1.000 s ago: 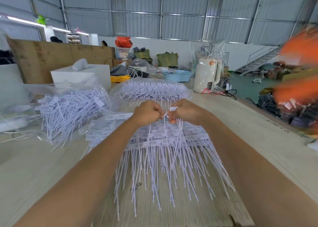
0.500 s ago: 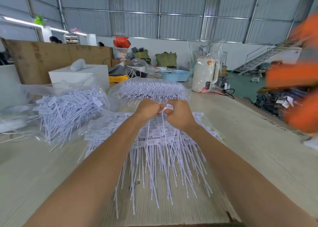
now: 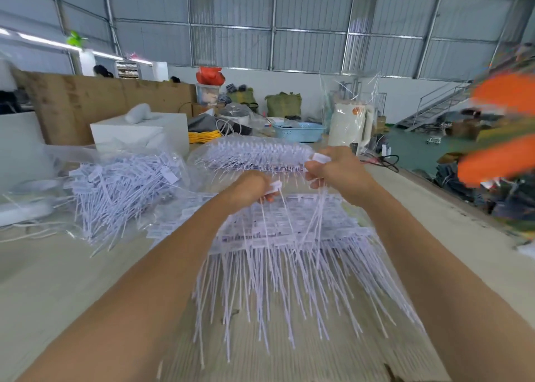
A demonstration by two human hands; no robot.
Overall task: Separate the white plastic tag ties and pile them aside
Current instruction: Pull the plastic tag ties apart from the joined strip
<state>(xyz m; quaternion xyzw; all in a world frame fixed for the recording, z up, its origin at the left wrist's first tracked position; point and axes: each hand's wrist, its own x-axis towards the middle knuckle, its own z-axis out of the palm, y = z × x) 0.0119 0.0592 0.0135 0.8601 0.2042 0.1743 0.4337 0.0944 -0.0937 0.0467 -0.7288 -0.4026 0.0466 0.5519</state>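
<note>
A wide sheet of joined white plastic tag ties lies on the table in front of me, tails pointing toward me. My left hand grips a small bunch of ties by their flat heads above the sheet. My right hand grips another bunch, held higher and to the right, its tails hanging down. A loose pile of separated ties rests on clear plastic at the left. Behind my hands a bagged bundle of ties lies across the table.
A white box stands behind the left pile. A white kettle in plastic wrap, a blue basket and a yellow cord coil sit at the table's far end. The table edge runs along the right; blurred orange shapes are beyond it.
My hands were pressed together on one bunch of ties; now they have pulled apart, the right hand rising up and to the right with its share.
</note>
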